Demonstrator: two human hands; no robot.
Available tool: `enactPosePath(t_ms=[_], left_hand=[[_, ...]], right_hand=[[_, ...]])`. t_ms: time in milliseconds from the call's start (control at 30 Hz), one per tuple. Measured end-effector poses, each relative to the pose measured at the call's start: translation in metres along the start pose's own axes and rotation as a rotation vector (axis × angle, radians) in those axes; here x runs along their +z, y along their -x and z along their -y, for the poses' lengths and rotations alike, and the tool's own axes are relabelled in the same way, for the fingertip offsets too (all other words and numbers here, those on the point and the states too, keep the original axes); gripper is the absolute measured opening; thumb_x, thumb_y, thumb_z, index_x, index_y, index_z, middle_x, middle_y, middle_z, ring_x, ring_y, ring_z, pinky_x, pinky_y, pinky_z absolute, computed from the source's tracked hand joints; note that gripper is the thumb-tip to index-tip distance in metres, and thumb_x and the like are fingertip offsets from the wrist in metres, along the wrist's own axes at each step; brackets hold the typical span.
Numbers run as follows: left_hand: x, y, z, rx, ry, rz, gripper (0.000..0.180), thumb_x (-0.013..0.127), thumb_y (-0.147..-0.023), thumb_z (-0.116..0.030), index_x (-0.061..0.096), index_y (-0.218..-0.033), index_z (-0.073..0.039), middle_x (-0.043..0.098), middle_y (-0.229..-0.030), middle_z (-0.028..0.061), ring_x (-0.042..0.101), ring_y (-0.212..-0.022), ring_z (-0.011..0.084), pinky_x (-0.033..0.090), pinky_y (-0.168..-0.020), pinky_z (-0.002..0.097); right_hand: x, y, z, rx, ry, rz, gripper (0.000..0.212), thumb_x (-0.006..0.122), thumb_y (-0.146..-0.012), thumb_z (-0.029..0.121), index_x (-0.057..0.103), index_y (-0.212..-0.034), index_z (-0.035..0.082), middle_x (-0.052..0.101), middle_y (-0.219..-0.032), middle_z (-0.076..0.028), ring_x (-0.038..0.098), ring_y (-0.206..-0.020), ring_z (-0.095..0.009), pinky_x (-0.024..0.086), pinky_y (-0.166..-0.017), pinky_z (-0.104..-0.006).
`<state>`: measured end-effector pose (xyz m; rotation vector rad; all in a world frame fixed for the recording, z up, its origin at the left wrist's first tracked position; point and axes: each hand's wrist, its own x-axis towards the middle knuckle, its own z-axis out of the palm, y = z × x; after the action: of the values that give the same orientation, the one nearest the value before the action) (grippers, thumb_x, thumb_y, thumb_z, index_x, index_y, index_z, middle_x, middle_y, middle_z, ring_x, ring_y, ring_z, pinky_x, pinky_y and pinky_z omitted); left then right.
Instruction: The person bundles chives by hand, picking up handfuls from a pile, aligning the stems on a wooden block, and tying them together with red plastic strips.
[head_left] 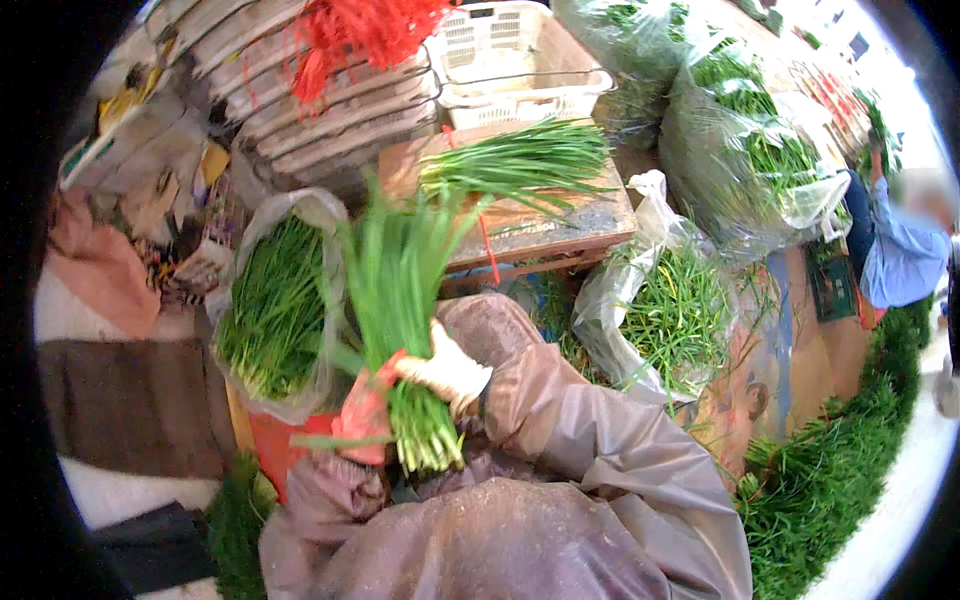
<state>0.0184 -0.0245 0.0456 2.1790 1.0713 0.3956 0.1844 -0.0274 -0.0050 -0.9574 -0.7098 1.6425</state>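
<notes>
A bunch of long, flat-leaved greens, like garlic chives, stands upright in front of my chest with its pale cut stems toward me and its leaf tips blurred. My left hand, in a red-pink glove, is closed around the left side of the stems. From the right, my right hand, in a cream glove, grips the same bunch, its thumb pointing up. Another bunch of chives lies on a low wooden table just beyond. One long leaf sticks out sideways past my left hand.
An open bag of greens stands left; a bag of loose trimmings sits right. Behind are a white plastic basket, stacked crates with red ties, and large bagged greens. A person in blue is far right.
</notes>
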Motion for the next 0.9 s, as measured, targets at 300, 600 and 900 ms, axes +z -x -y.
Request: enactPosePath(t_ms=[300,600,900], left_hand=[[-0.027,-0.032,0.08,-0.426,1.075,0.898,0.058,0.065,-0.088,-0.019,0.04,-0.138,-0.007,0.051,-0.132,0.0066,0.048,-0.121,0.017,0.04,-0.101,0.0349],[0.01,-0.049,0.032,-0.287,1.262,0.493,0.086,0.082,-0.071,-0.019,0.033,-0.141,-0.008,0.045,-0.138,0.0064,0.043,-0.125,0.0183,0.035,-0.103,0.0369],[-0.034,-0.145,-0.011,-0.176,1.827,0.124,0.076,0.07,-0.082,-0.024,0.026,-0.142,-0.011,0.041,-0.139,0.0089,0.042,-0.126,0.025,0.04,-0.102,0.0429]], right_hand=[[-0.033,0.011,-0.008,0.055,-0.329,0.138,0.079,0.075,-0.076,0.044,0.039,-0.134,0.006,0.054,-0.124,-0.004,0.052,-0.111,-0.018,0.043,-0.096,-0.0357],[-0.016,0.008,0.009,0.038,-0.302,-0.037,0.087,0.08,-0.07,0.01,0.028,-0.139,0.009,0.051,-0.127,-0.009,0.052,-0.113,-0.024,0.045,-0.095,-0.0418],[0.002,-0.045,0.15,-0.576,0.296,0.016,0.114,0.088,-0.056,0.003,0.016,-0.144,0.004,0.041,-0.132,-0.008,0.042,-0.12,-0.02,0.035,-0.102,-0.0344]])
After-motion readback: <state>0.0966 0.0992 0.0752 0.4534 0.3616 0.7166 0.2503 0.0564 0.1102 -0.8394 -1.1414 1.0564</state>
